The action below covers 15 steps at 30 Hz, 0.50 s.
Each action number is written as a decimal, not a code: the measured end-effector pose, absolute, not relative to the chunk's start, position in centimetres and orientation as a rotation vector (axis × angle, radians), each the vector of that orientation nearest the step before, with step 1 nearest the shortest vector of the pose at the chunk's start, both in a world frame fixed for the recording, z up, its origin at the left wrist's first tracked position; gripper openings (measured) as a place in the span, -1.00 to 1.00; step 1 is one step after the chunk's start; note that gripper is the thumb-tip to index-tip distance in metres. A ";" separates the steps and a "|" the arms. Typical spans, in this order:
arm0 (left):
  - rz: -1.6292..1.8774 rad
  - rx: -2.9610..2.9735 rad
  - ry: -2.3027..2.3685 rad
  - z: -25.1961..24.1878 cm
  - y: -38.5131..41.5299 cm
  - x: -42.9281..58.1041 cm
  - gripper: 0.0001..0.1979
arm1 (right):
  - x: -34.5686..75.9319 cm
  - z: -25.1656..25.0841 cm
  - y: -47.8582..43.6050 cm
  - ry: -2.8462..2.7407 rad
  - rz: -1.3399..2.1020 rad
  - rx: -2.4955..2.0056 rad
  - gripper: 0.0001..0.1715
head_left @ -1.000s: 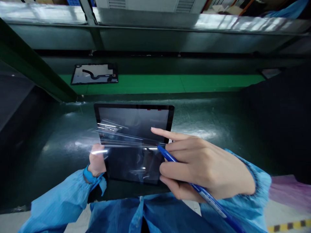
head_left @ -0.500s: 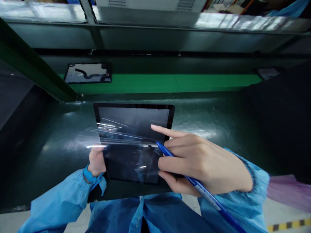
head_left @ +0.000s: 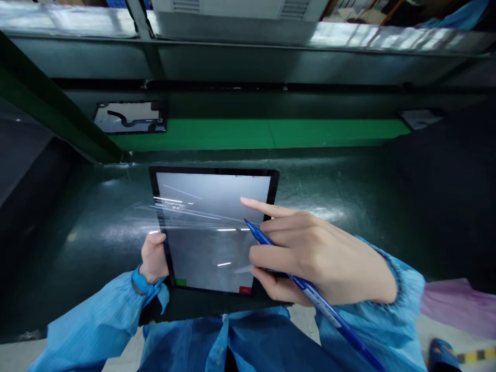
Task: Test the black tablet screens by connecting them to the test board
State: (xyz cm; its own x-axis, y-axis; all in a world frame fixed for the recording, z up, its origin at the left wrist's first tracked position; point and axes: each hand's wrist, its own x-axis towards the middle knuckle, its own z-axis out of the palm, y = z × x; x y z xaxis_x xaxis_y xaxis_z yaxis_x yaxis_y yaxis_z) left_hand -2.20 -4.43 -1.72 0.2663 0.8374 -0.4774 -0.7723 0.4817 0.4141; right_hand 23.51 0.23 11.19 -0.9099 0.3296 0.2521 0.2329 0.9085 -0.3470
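Observation:
A black-framed tablet [head_left: 205,248] shows a light grey screen, with a green box at its lower left and a red box at its lower right. My left hand [head_left: 154,256] grips the tablet's left edge, thumb on the frame and the other fingers hidden beneath. Over the screen's right side, my right hand [head_left: 306,253] holds a blue pen [head_left: 321,302] between its fingers, tip pointing up and left. The right index finger is stretched out over the upper screen; whether it touches the glass I cannot tell. Clear film-like streaks cross the screen and its left edge.
A panel with a black cable [head_left: 132,118] lies on the green strip [head_left: 232,134] at the back left. Another panel [head_left: 420,119] is at the back right. A green post [head_left: 58,108] slants on the left, and dark cloth [head_left: 449,186] covers the right. A shoe [head_left: 444,354] shows lower right.
The tablet's screen has gone from dark to light grey, and the green and red boxes have appeared. My right hand and the pen have shifted slightly left.

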 end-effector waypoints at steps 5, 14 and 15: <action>1.173 0.203 0.810 -2.0 -4.5 -2.2 -0.88 | 23.6 11.1 0.3 -2.766 0.431 -0.412 -0.73; 1.184 0.190 0.813 -1.7 -4.6 -1.9 -0.93 | 23.6 11.4 -0.1 -2.762 0.383 -0.354 -0.70; 1.169 0.179 0.815 -1.9 -4.7 -2.0 -0.91 | 23.6 11.5 -0.1 -2.763 0.388 -0.343 -0.70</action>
